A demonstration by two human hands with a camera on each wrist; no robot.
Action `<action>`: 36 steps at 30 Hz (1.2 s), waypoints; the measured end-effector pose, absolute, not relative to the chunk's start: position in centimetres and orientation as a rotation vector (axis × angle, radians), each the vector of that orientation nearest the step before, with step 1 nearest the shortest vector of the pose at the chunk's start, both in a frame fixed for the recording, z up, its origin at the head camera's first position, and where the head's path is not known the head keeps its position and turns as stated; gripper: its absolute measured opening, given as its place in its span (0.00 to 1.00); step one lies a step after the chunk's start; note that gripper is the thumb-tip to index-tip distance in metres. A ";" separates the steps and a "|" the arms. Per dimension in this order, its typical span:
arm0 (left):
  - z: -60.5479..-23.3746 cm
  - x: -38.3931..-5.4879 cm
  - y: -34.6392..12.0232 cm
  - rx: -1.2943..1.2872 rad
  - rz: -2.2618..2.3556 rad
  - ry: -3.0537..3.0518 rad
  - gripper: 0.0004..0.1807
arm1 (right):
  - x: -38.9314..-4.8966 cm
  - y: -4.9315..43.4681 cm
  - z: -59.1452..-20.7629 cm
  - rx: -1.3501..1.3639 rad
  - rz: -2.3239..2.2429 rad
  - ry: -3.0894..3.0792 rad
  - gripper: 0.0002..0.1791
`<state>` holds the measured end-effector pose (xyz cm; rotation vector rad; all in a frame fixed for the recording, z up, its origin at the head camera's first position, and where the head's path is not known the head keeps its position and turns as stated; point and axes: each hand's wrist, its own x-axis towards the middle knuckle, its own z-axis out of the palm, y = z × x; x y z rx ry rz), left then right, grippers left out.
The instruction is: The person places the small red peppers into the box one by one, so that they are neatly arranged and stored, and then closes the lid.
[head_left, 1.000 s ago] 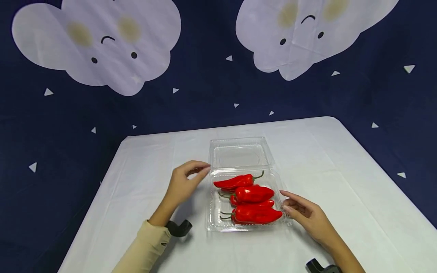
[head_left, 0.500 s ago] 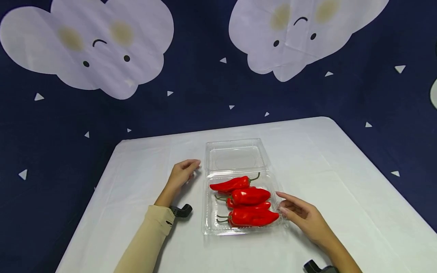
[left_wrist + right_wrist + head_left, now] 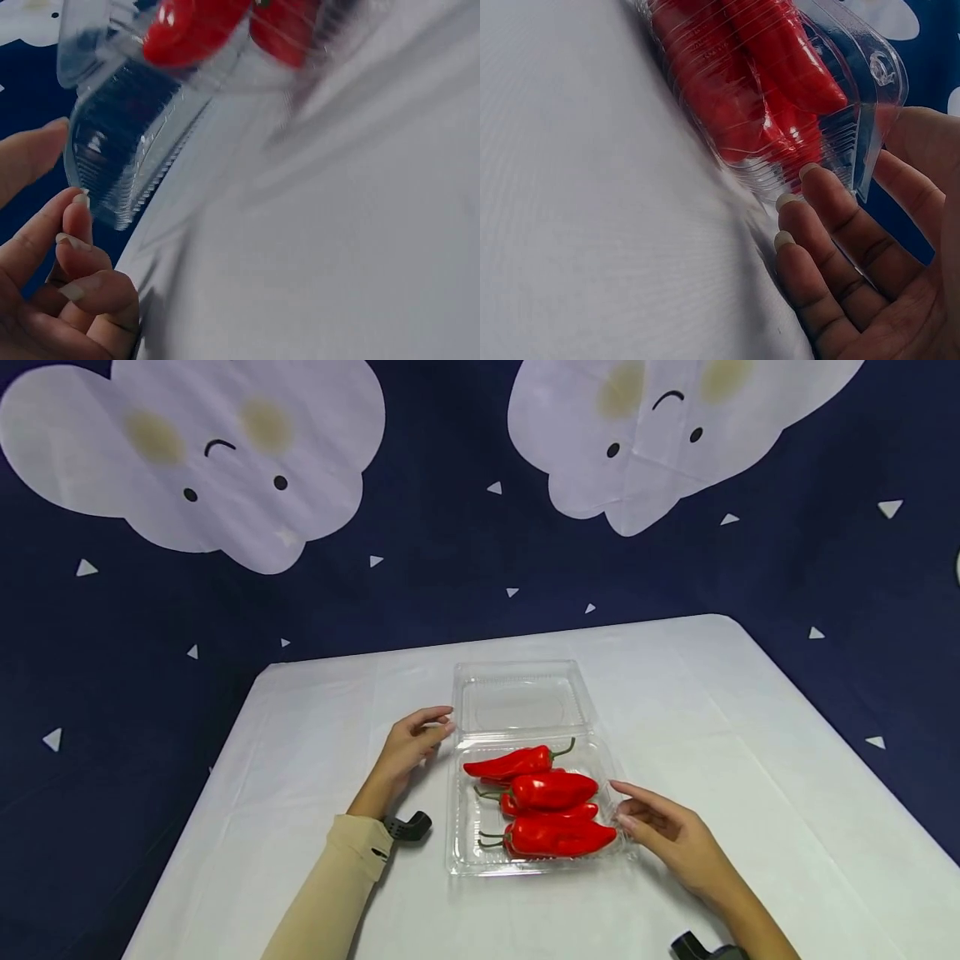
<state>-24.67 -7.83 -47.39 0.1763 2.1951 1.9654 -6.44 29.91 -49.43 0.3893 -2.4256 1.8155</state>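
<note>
Several red peppers point(image 3: 558, 837) with green stems lie in the base of a clear plastic clamshell container point(image 3: 463, 852) on the table. Its hinged lid point(image 3: 517, 703) is laid back flat behind the base. My left hand point(image 3: 408, 747) is at the lid's left edge, thumb and fingers apart; whether the fingertips touch the plastic I cannot tell. At the base's right side is my right hand point(image 3: 671, 837), its fingers loosely bent. In the right wrist view, the fingertips point(image 3: 817, 184) of that hand rest against the ribbed wall, beside the peppers point(image 3: 780, 60).
White cloth covers the table point(image 3: 750, 760). Behind it hangs a dark blue backdrop point(image 3: 450, 527) with clouds and small white triangles. A black wrist mount point(image 3: 408, 827) sticks out from the left wrist, and another point(image 3: 697, 947) from the right.
My left hand drew back leftward from the container with its fingertips together, then came back to the lid's edge with the fingers spread. The right hand stays at the right side.
</note>
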 end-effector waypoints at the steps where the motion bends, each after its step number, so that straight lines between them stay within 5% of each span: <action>1: -47.4 -24.6 -7.7 0.178 1.979 2.187 0.24 | -6.4 29.9 -49.5 0.388 1.816 -2.428 0.25; 14: -45.8 -22.4 -7.6 0.428 2.327 2.018 0.26 | -6.5 29.7 -49.6 0.393 1.793 -2.445 0.25; 29: -45.5 -17.5 -9.7 0.366 2.246 1.807 0.11 | -6.6 29.9 -49.5 0.400 1.780 -2.447 0.25; 36: -46.0 -15.4 -10.4 0.626 2.069 2.065 0.17 | -6.4 30.0 -49.3 0.408 1.764 -2.436 0.21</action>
